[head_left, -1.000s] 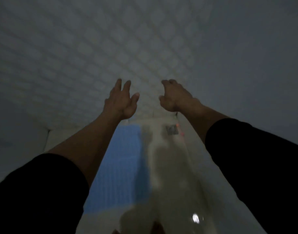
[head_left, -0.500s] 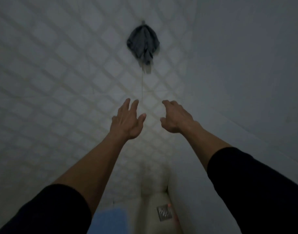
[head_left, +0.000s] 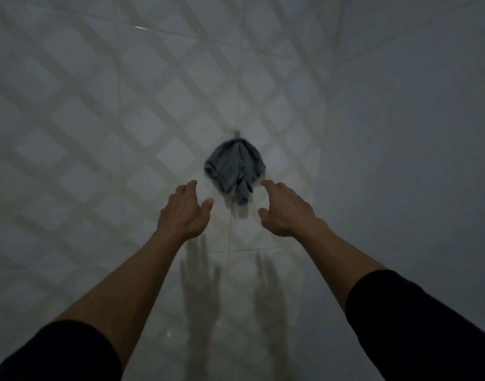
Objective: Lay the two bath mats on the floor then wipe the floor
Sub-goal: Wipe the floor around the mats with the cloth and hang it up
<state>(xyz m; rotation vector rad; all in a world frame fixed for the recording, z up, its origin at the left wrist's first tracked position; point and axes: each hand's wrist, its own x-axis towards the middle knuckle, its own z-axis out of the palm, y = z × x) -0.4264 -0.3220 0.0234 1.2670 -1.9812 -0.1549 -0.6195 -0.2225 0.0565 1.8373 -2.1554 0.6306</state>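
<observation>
A: Task thing first. Where's the wiping cloth sitting?
B: Grey cloth (head_left: 233, 170) is hanging bunched on a small hook (head_left: 237, 132) on the tiled wall (head_left: 98, 119), about centre of the view, right on a vertical grout line. Lower corners are drooping into a point. Nothing is touching it.
A: Mats?
B: Not showing in this view, only wall.
A: Hands then.
B: Left hand (head_left: 185, 213) is reaching up just below and to the left of the cloth, fingers (head_left: 190, 188) spread and loosely curved, thumb out toward the cloth, holding nothing. Right hand (head_left: 286, 211) is mirroring it just below and to the right, index finger pointing up near the cloth's right edge, the others curled a bit, thumb apart, also holding nothing. So both are open, and the cloth's tail is hanging in the gap between them.
A: Contact?
B: None. Both are near it but apart.
A: Arms?
B: Forearms are bare, and dark sleeves (head_left: 428, 325) are covering the arms at the bottom corners.
A: Background?
B: Wall tiles are carrying a pale diamond lattice pattern. A plainer wall (head_left: 414, 160) is meeting the patterned one at a corner on the right. Two hand shadows (head_left: 202, 292) are falling on the tiles below the hands, fingers spread. The scene is dim, and a small glint is showing near the top left.
</observation>
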